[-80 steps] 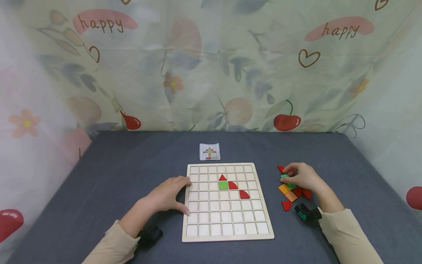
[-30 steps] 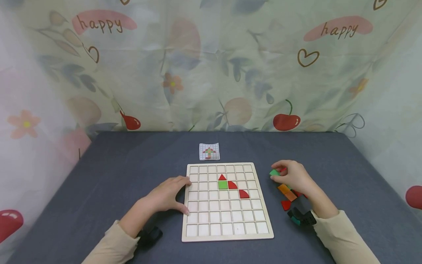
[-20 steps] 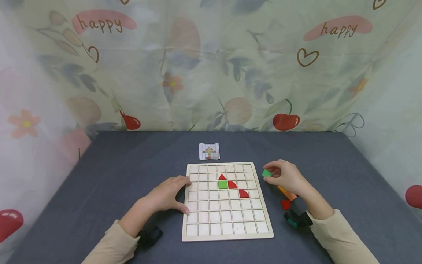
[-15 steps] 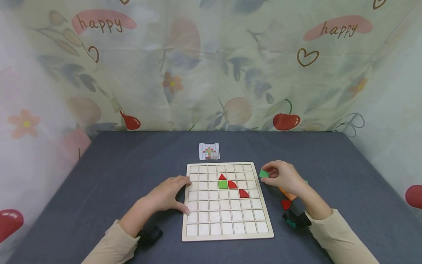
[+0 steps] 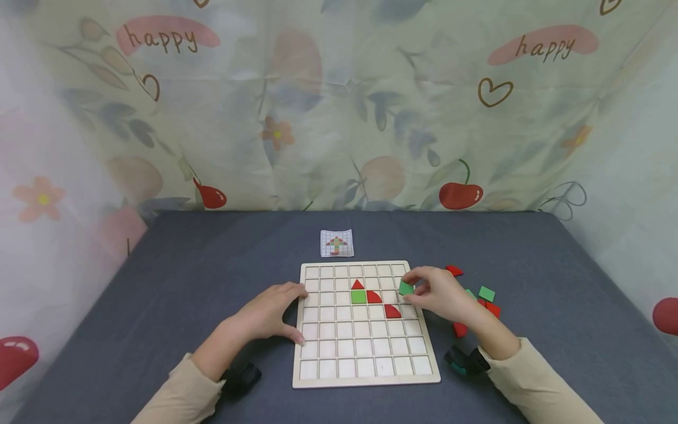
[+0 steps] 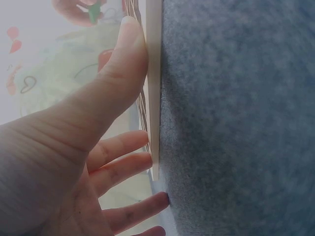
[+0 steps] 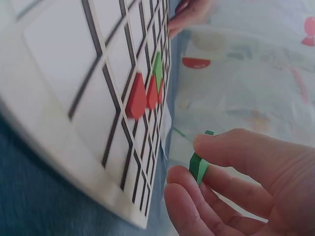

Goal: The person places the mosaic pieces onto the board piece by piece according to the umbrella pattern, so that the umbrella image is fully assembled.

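Observation:
Between thumb and fingertips my right hand [image 5: 442,294] pinches a green square tile [image 5: 405,288], held over the right side of the wooden grid board [image 5: 365,383]. The right wrist view shows that green tile [image 7: 198,168] tilted on edge. My left hand [image 5: 265,315] rests at the board's left side, thumb and fingertips touching its edge, seen closely at the board's rim [image 6: 154,73] in the left wrist view. On the board sit a red triangle [image 5: 357,284], a green square [image 5: 358,297] below it, and two red quarter-circles [image 5: 374,297] stepping down to the right.
Right of the board lie several loose tiles, among them a green square [image 5: 487,294], a red quarter-circle [image 5: 454,270] and a red piece [image 5: 460,330]; my right hand and wrist hide part of them. Behind the board lies a small pattern card [image 5: 336,244] with an arrow-like figure.
My right hand has taken the green tile from the loose tiles and carried it left, over the board's right edge. The left hand has stayed where it was.

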A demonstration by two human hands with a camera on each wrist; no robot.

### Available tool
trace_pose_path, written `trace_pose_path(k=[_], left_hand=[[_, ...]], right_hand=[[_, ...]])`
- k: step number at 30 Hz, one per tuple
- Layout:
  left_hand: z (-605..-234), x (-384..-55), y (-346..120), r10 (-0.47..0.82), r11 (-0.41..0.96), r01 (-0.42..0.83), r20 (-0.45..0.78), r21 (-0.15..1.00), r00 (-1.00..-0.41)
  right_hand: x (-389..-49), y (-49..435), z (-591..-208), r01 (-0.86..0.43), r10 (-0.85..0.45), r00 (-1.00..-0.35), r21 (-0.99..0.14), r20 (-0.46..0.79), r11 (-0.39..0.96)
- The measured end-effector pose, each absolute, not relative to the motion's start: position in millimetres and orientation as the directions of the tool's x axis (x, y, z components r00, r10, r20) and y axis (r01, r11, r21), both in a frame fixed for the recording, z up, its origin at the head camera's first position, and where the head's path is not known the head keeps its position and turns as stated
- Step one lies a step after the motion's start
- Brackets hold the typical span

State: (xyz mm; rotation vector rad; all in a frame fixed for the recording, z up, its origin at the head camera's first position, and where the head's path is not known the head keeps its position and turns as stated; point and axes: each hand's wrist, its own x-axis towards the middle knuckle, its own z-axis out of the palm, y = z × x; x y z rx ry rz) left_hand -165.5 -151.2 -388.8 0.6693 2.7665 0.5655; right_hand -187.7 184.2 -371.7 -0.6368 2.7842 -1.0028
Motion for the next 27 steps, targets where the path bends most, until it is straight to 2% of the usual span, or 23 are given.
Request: trace_pose_path(k=[16, 27], left_hand=[[-388, -165, -151, 0.484, 0.816, 0.392, -0.131, 0.426, -0.865], [-388, -165, -151, 0.487, 0.815, 0.396, -0.130, 0.424, -0.864]], right_hand=[[-182, 161, -377, -0.404, -0.531, -0.847, -0.652, 0.003, 0.642], [-180, 150, -381, -0.444, -0.556, -0.831, -0.610, 0.006, 0.657]])
